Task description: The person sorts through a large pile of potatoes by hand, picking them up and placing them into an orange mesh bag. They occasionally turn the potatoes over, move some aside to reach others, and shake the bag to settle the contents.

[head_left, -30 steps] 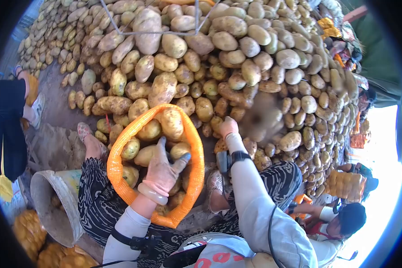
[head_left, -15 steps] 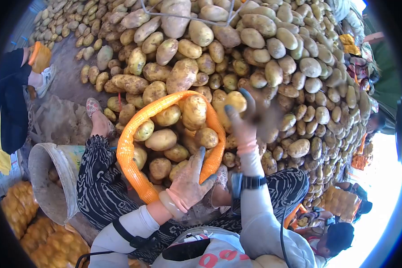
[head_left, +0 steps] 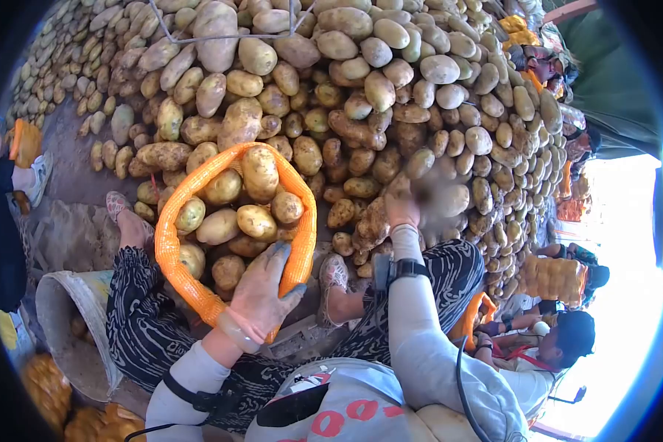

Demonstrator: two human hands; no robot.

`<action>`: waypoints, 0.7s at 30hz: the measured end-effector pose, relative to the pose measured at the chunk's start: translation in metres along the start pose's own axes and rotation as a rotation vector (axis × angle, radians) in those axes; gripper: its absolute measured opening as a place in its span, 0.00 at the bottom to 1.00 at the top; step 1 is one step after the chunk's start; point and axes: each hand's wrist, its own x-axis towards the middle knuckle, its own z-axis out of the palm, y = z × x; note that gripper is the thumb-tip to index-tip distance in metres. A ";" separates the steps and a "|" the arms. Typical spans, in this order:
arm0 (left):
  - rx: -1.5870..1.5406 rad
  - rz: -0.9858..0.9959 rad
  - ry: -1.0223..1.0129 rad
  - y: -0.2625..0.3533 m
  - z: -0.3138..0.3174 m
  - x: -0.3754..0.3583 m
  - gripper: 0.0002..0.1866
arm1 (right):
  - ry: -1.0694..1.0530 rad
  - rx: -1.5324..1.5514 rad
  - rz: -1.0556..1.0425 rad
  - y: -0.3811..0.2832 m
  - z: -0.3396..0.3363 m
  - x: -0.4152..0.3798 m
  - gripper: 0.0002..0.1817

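Observation:
My left hand (head_left: 261, 291), in a pinkish glove with dark blue-grey fingertips, grips the near right rim of an orange mesh bag (head_left: 175, 274). Its fingers lie inside the rim, with the thumb on the outer side. Several potatoes fill the bag's opening, among them a yellowish potato (head_left: 256, 221) near the middle. To the right of the bag, my right hand (head_left: 403, 209) reaches into the big potato pile (head_left: 361, 132). Potatoes and a blurred smudge hide its fingers, so whether it holds a potato cannot be seen.
A dirty white bucket (head_left: 77, 324) lies tipped on my left, with filled mesh bags (head_left: 48, 390) behind it. Thin metal bars (head_left: 228, 37) cross above the pile. Another person (head_left: 556, 353) sits at the right, and a person's shoe (head_left: 33, 180) shows at the left.
The yellowish potato that was in my right hand now lies in the bag. My right hand has moved away from the bag into the pile. The whole view has shifted.

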 end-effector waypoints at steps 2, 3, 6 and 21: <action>0.023 -0.037 0.081 0.002 -0.023 -0.002 0.29 | -0.093 -0.059 0.196 0.047 0.033 0.012 0.30; 0.040 -0.061 0.116 0.002 -0.034 -0.004 0.27 | -0.132 -0.037 0.254 0.054 0.045 0.013 0.34; 0.304 -0.056 0.549 -0.004 -0.061 -0.021 0.25 | -0.272 -0.075 0.250 0.094 0.076 0.011 0.51; -0.789 -0.706 0.766 -0.028 -0.021 -0.125 0.17 | -0.594 0.032 0.091 0.099 0.102 0.011 0.63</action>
